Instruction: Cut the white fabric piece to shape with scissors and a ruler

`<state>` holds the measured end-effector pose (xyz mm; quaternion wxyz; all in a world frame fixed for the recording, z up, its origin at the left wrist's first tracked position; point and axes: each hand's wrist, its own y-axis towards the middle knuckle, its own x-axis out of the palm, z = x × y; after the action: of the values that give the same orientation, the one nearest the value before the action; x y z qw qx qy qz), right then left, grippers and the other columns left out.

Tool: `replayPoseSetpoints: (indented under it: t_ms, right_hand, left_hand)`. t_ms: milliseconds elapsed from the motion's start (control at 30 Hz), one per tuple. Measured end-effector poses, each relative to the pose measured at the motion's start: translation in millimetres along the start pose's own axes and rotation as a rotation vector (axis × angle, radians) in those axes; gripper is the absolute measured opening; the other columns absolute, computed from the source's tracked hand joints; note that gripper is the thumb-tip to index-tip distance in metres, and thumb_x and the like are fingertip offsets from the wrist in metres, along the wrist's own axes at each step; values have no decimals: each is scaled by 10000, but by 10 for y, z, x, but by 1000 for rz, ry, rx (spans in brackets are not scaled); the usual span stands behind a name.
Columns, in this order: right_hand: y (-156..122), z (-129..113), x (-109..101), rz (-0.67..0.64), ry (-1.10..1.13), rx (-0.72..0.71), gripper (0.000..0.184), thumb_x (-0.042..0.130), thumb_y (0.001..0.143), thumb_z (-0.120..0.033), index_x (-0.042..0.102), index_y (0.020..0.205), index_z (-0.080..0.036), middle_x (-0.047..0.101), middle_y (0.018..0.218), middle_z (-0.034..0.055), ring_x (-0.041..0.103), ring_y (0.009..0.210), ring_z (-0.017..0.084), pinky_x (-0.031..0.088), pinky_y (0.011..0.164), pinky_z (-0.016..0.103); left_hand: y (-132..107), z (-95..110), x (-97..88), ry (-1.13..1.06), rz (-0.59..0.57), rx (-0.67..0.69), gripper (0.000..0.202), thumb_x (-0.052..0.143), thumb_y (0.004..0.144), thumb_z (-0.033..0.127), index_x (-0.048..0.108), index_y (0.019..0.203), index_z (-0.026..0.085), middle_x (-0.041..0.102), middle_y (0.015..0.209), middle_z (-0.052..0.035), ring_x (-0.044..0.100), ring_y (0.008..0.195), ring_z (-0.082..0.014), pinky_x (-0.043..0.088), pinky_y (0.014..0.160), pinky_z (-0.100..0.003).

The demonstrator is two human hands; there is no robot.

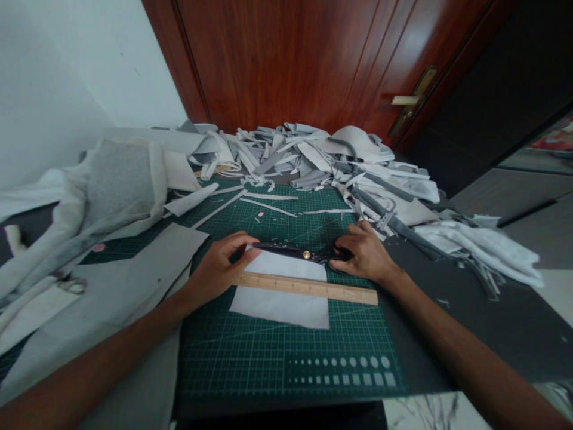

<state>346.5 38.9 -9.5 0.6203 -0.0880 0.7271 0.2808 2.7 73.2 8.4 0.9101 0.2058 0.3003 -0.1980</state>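
Observation:
A white rectangle of fabric [282, 304] lies on a green cutting mat [268, 358]. Across it rests a wooden ruler [308, 286]. Black scissors [299, 252] lie along the fabric's far edge, blades pointing left. My right hand [364, 254] is closed around the scissor handles. My left hand [221, 266] presses the left end of the fabric and ruler, its fingers curled, the fingertips touching the blade tips.
A heap of grey and white fabric strips [313, 158] fills the far side of the table. Larger grey fabric pieces [116, 197] lie at the left, more scraps [483, 245] at the right. A wooden door [313, 60] stands behind.

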Motion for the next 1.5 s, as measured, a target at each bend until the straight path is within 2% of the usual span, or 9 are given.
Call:
replayPoseSetpoints:
  t_ms: [100, 200, 567, 800, 1500]
  right_hand:
    - [1, -24, -21, -7, 6, -8, 259, 719, 810, -415, 591, 691, -223, 647, 636, 15, 510, 773, 224, 319, 818, 406]
    - [4, -42, -40, -21, 9, -6, 249, 712, 788, -410, 575, 688, -228, 637, 640, 19, 509, 782, 231, 323, 816, 408]
    - [17, -29, -19, -21, -10, 8, 277, 722, 821, -432, 575, 708, -226, 662, 685, 21, 517, 801, 227, 337, 834, 408]
    - [12, 12, -5, -24, -5, -6, 347, 691, 880, -506, 591, 696, -229, 657, 675, 18, 511, 793, 223, 326, 826, 403]
    - [4, 31, 8, -20, -22, -13, 394, 667, 919, -535, 644, 692, -214, 676, 674, 29, 510, 768, 215, 310, 817, 402]
  left_hand:
    - [1, -15, 2, -15, -7, 5, 231, 570, 975, 363, 723, 967, 190, 699, 901, -19, 664, 842, -172, 502, 778, -272]
    - [4, -7, 0, -22, -12, 1, 230, 558, 970, 352, 722, 972, 190, 711, 917, -27, 668, 847, -175, 509, 790, -275]
    - [12, -12, -13, -14, -17, 1, 238, 556, 970, 358, 720, 959, 186, 710, 921, -32, 677, 869, -184, 509, 784, -274]
    - [12, 27, -12, 17, -2, -17, 256, 560, 968, 383, 724, 937, 189, 704, 887, -25, 663, 824, -176, 503, 750, -273]
    - [5, -9, 1, 31, -1, -30, 284, 566, 969, 411, 715, 958, 170, 667, 859, -23, 641, 774, -174, 478, 714, -285]
